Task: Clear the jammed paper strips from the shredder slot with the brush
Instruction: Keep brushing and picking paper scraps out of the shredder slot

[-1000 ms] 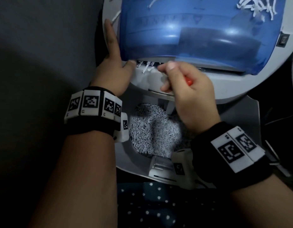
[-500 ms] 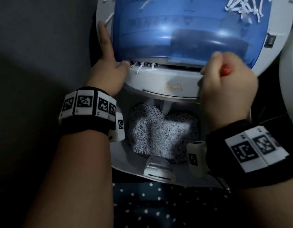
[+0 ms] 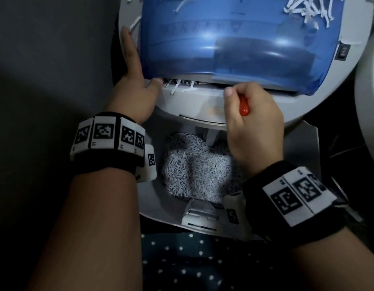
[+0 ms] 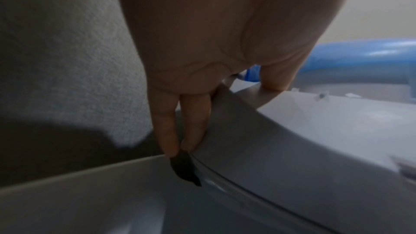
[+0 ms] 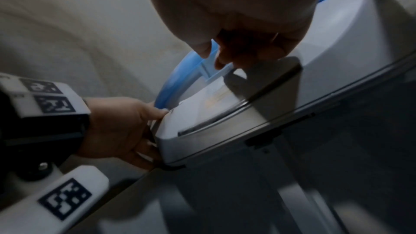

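Paper strips (image 3: pixel 179 86) poke from shredder (image 3: pixel 194 106) slot; R hand (image 3: pixel 253 120) fingers curled round red-handled tool, prob. brush (image 3: pixel 243 106); L hand (image 3: pixel 133 80) flat, fingers straight, on shredder's side.

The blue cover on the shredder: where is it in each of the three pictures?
Head: blue cover, upper centre, above both hands.
Left wrist: right edge, beyond the thumb.
Right wrist: thin blue arc in the centre, under the fist.
Shared landmark: left hand.

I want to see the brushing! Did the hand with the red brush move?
Yes. The right hand slid back left along the blue translucent shredder cover, toward the jammed white paper strips.
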`<state>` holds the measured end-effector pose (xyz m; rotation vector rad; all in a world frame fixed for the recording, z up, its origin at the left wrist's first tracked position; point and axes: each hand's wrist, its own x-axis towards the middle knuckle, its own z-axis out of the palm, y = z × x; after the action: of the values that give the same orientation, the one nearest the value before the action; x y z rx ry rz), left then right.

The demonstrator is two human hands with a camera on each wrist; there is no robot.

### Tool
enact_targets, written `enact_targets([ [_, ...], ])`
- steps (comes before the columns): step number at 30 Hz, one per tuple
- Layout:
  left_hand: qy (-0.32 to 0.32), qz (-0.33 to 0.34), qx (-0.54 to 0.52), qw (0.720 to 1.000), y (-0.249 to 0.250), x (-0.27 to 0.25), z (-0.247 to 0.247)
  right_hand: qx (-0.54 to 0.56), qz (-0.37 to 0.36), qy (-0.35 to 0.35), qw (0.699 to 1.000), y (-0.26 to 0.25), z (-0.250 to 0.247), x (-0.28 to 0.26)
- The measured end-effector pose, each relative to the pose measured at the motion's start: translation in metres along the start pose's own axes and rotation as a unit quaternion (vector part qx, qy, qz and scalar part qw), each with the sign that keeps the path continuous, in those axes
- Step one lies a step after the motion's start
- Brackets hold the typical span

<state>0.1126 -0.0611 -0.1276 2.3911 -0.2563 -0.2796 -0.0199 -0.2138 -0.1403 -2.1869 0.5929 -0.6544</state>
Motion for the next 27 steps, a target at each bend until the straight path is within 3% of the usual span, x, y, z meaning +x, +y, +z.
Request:
enact_targets([
  [2, -0.004, 0.0, -0.008, 1.0, 0.001, 0.0, 0.001, 0.057, 0.013, -0.019, 0.998, 0.0, 0.001, 0.001],
  [6, -0.006, 0.005, -0.01, 1.0, 0.0, 0.0, 0.0, 0.106, 0.053, 0.043, 0.992, -0.001, 0.002, 0.001],
  [10, -0.009, 0.005, -0.005, 1.0, 0.001, 0.001, 0.0, 0.129, 0.039, -0.064, 0.989, -0.011, 0.012, -0.004],
  [14, -0.008, 0.008, -0.009, 1.0, 0.001, 0.001, 0.0, 0.258, 0.13, 0.058, 0.956, -0.01, 0.011, 0.006],
  [16, -0.01, 0.008, -0.009, 1.0, 0.0, 0.002, 0.001, 0.211, 0.094, 0.046, 0.972, -0.012, 0.016, 0.002],
  [19, -0.011, 0.01, -0.001, 1.0, -0.001, 0.003, 0.0, 0.203, 0.066, -0.065, 0.975, -0.018, 0.025, -0.006],
  [20, -0.011, 0.011, 0.0, 1.0, -0.001, 0.003, 0.0, 0.246, 0.085, -0.069, 0.963, -0.02, 0.024, -0.003],
  [22, -0.013, 0.014, -0.002, 1.0, -0.003, 0.004, 0.0, 0.302, 0.127, -0.008, 0.945, -0.019, 0.02, 0.002],
  [24, -0.017, 0.017, -0.005, 1.0, -0.004, 0.004, 0.0, 0.268, 0.12, 0.046, 0.955, -0.015, 0.02, 0.003],
  [27, -0.014, 0.023, -0.002, 1.0, -0.005, 0.004, 0.0, 0.178, 0.059, -0.038, 0.982, -0.016, 0.029, -0.005],
])
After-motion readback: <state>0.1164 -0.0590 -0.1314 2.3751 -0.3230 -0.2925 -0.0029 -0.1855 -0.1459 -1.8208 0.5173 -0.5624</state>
